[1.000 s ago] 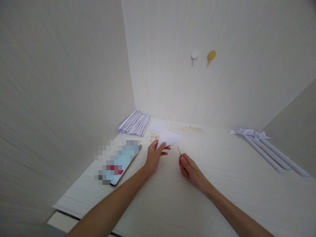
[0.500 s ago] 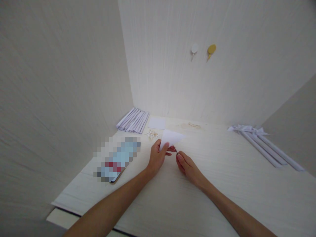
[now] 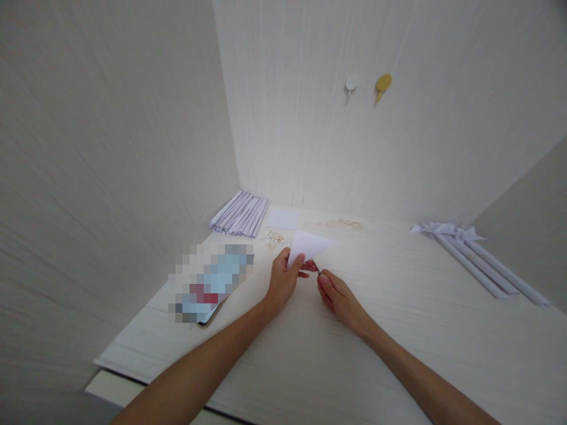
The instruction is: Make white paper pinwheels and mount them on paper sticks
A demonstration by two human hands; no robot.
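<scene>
My left hand (image 3: 283, 278) pinches a folded white sheet of paper (image 3: 306, 247) between thumb and fingers. The paper is roughly triangular, its point directed right. My right hand (image 3: 335, 295) is closed around what looks like small scissors (image 3: 316, 267). Only their slim dark blades show; the handles are hidden in the fist. The blade tip is close to the paper's lower edge, by the left fingertips; I cannot tell whether it touches. Just behind the left hand is a small heap of pale scraps (image 3: 274, 239), with a flat white paper square (image 3: 283, 219) beyond it.
A row of white paper rolls (image 3: 241, 213) lies at the back left. Nearer, a phone (image 3: 215, 289) with a blurred-out screen rests on the white table (image 3: 283, 366). Longer paper tubes (image 3: 476, 265) lie at the right. White (image 3: 351, 82) and yellow (image 3: 383, 84) hooks hang on the back wall.
The view has shifted very slightly. The blade tip and my right hand have moved a touch, while both hands keep their holds.
</scene>
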